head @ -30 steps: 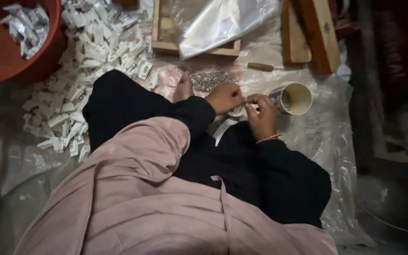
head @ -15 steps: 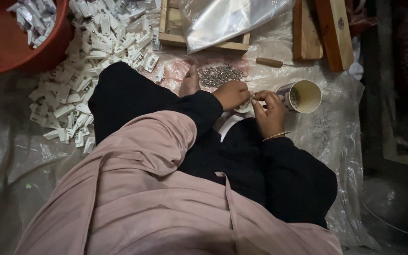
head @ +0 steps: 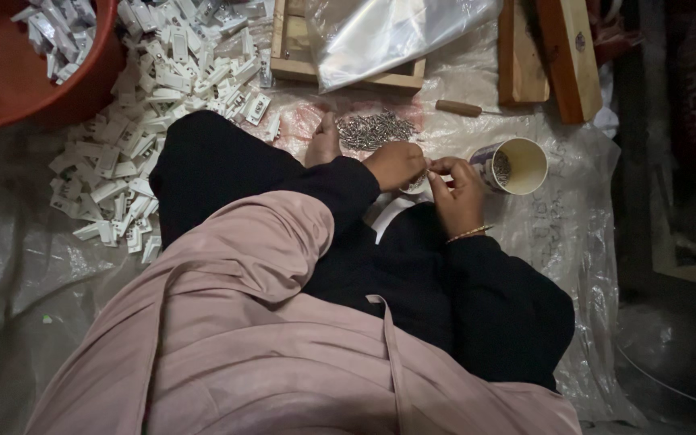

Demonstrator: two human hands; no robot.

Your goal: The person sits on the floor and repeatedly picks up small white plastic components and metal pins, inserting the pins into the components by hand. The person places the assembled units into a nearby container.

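Observation:
My left hand (head: pixel 396 165) and my right hand (head: pixel 457 193) meet over my lap, fingers pinched together on a small white plastic part (head: pixel 417 184). A thin bangle circles my right wrist. Just beyond the hands lies a heap of small metal screws (head: pixel 376 129) on plastic sheeting. A paper cup (head: pixel 519 165) holding more small metal pieces lies tilted right beside my right hand. My bare foot (head: pixel 324 143) rests next to the screws. What the fingertips do to the part is too small to tell.
Several white plastic parts (head: pixel 163 89) are scattered at the left, more fill a red tub (head: pixel 10 89). A wooden-handled screwdriver (head: pixel 461 108), a wooden frame (head: pixel 340 72) under a clear bag, and wooden blocks (head: pixel 565 48) lie at the back. Crinkled plastic sheet (head: pixel 573 242) covers the floor.
Both hands stay pinched together beside the cup, with only small finger shifts. The view has drifted slightly, so everything sits a little lower and to the right.

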